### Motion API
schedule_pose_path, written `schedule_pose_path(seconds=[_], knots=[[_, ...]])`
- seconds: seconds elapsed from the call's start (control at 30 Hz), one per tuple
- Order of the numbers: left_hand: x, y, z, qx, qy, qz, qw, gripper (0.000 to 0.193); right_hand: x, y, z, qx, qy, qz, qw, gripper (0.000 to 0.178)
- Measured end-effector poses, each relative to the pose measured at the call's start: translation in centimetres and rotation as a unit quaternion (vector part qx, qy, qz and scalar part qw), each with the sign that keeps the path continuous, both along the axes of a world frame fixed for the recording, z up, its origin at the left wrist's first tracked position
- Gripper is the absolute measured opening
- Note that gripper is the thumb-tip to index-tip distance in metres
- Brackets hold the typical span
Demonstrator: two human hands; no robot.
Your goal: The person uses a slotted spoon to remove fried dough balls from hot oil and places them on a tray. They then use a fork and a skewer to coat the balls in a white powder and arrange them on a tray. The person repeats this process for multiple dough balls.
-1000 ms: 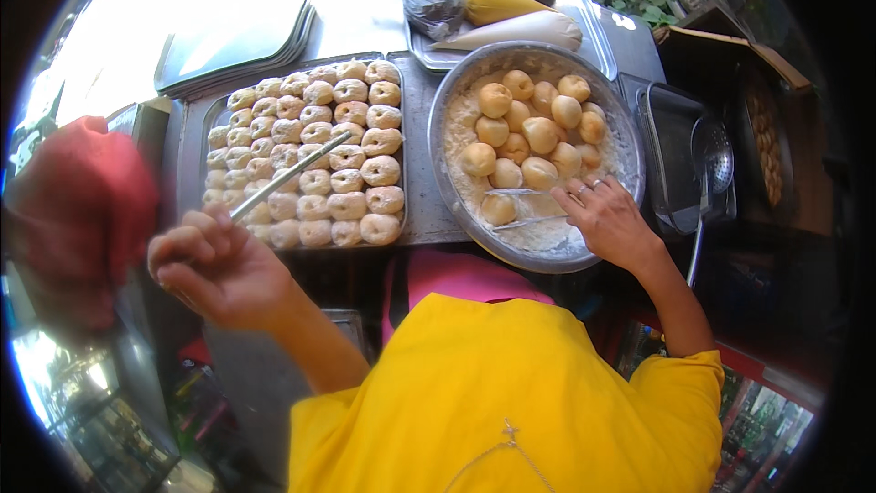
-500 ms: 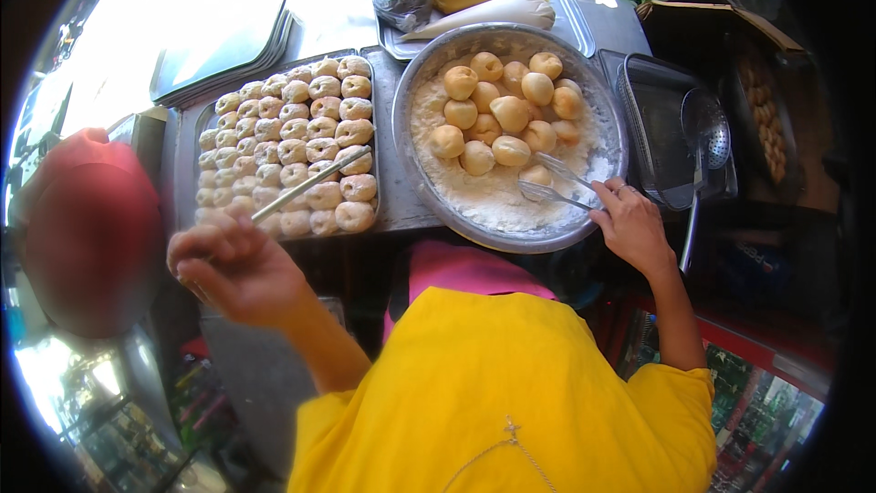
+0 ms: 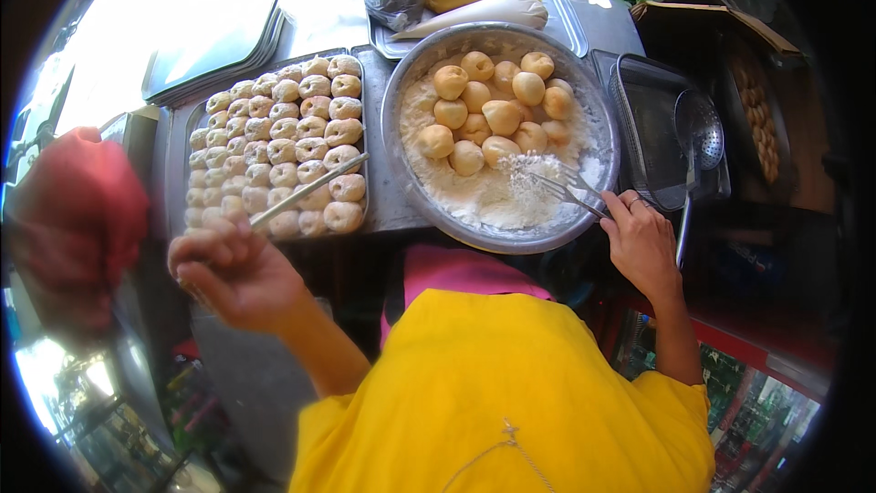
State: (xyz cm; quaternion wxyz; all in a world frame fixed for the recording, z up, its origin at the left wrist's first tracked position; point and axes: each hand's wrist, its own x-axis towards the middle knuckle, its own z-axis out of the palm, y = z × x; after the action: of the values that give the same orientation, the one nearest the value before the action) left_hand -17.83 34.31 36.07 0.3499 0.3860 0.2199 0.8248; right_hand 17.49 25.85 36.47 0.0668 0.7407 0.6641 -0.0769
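Observation:
My left hand [image 3: 242,274] is closed around one end of a thin pale stick [image 3: 315,187], which slants up over the near right corner of a tray of powdered dough balls [image 3: 283,132]. Many of these have a hole in the top, and they sit in tight rows. My right hand [image 3: 643,242] grips metal tongs [image 3: 577,187] low over the white powder [image 3: 484,201] in a large metal bowl [image 3: 392,119]. Powder sprays up around the tong tips, and nothing shows between them. Smooth golden dough balls [image 3: 501,117] are heaped toward the bowl's far side.
Filled piping bags [image 3: 484,14] lie on a metal tray behind the bowl. To the right are a wire basket [image 3: 643,141] and a slotted skimmer [image 3: 698,123]. Stacked trays [image 3: 214,55] stand at far left, near a person in red [image 3: 78,219].
The tongs have drawn slightly back from the dough balls, and powder now flies up at their tips. The red-clad person at left has shifted. My left hand and stick have hardly moved.

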Motion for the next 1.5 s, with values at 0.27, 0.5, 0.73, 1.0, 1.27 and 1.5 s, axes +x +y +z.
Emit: schedule_pose_path(seconds=[0.27, 0.5, 0.73, 1.0, 1.27, 1.5], knots=[[1.6, 0.7, 0.5, 0.017, 0.009, -0.053, 0.998, 0.027, -1.2, 0.3, -1.7, -0.014, 0.045, 0.112, 0.993, 0.036], [7.3, 0.3, -1.8, 0.024, 0.03, -0.285, 0.958, 0.027, -3.0, -1.3, -1.7, -0.001, -0.052, 0.14, 0.989, 0.039], [11.7, 0.6, -3.5, -0.038, 0.057, -0.383, 0.921, 0.018, -1.9, -0.1, -4.3, 0.029, 0.016, 0.145, 0.989, 0.029], [15.8, 1.0, -5.9, -0.059, 0.293, -0.397, 0.868, 0.011, -2.1, 0.6, -4.1, 0.002, 0.008, 0.151, 0.988, 0.028], [12.3, 1.8, -0.2, 0.121, 0.249, -0.43, 0.86, 0.019, -1.9, 0.1, -3.0, 0.053, -0.009, 0.159, 0.986, 0.036], [-4.2, 6.9, 1.2, 0.043, 0.105, -0.074, 0.991, 0.014, -3.1, 3.4, 2.5, -0.051, 0.044, 0.102, 0.993, 0.026]])
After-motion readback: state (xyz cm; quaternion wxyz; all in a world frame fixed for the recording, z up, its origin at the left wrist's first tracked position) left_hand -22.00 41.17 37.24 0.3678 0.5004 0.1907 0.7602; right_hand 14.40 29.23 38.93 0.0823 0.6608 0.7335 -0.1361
